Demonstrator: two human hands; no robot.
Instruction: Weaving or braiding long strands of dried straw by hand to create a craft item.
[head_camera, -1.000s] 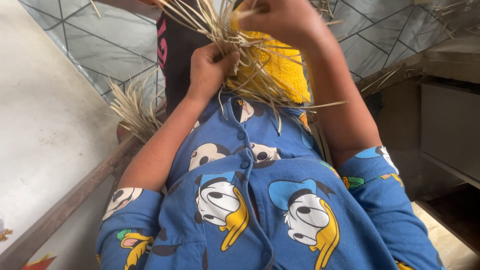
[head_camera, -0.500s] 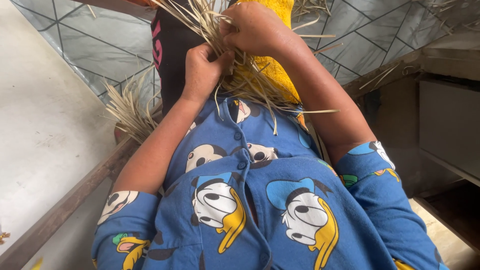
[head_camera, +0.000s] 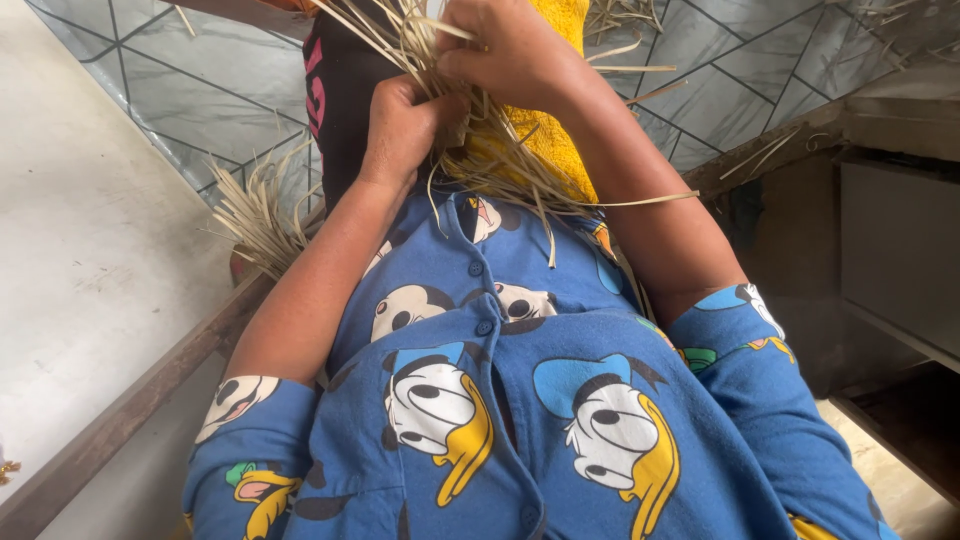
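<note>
Left hand (head_camera: 400, 125): fingers curled tight around a bundle of dry straw strands (head_camera: 500, 165), gripping it low, close above the chest

Right hand (head_camera: 510, 50): fingers bent closed over the same strands just above and beside the left fingers, pinching the upper part of the bundle; the two hands almost touch

Dry straw strands: pale tan, thin and stiff; they fan up past the right fingers to the top edge of the view, and loose ends hang below both sets of fingers, one long strand sticking out sideways under the right forearm

Yellow cloth (head_camera: 545, 130): directly behind the strands, under the right fingers

Black garment with pink print (head_camera: 335, 100): just beyond the left fingers

Blue cartoon-print shirt (head_camera: 520, 400): buttoned, worn by the person, below both wrists

Second tuft of straw (head_camera: 255, 215): well apart from the left fingers, beside the left forearm, at the end of a wooden rail (head_camera: 120, 425)

Grey tiled floor (head_camera: 200, 90): behind the hands
</note>
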